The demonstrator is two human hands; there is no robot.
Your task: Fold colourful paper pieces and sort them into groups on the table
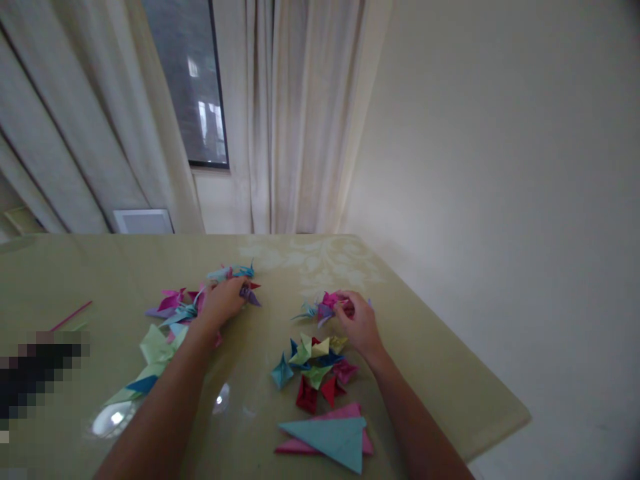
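My left hand [229, 298] is closed at the left pile, its fingertips on a purple folded paper crane [251, 295]. Blue paper cranes [243, 271] lie just beyond it, and magenta ones [171, 300] to its left. Over a smaller group on the right, my right hand [359, 323] pinches a pink paper crane [332, 300]; its fingers partly cover it. A light blue crane [307, 311] lies beside that group. Nearer to me is a cluster of folded paper pieces in several colours, among them a green one [315, 375] and a dark red one [307, 395].
Larger light green paper foldings [156, 350] lie by my left forearm. Flat blue [333, 433] and pink paper triangles overlap at the table's near side. A thin pink stick [73, 315] lies far left. The table [425, 373] ends near a white wall on the right.
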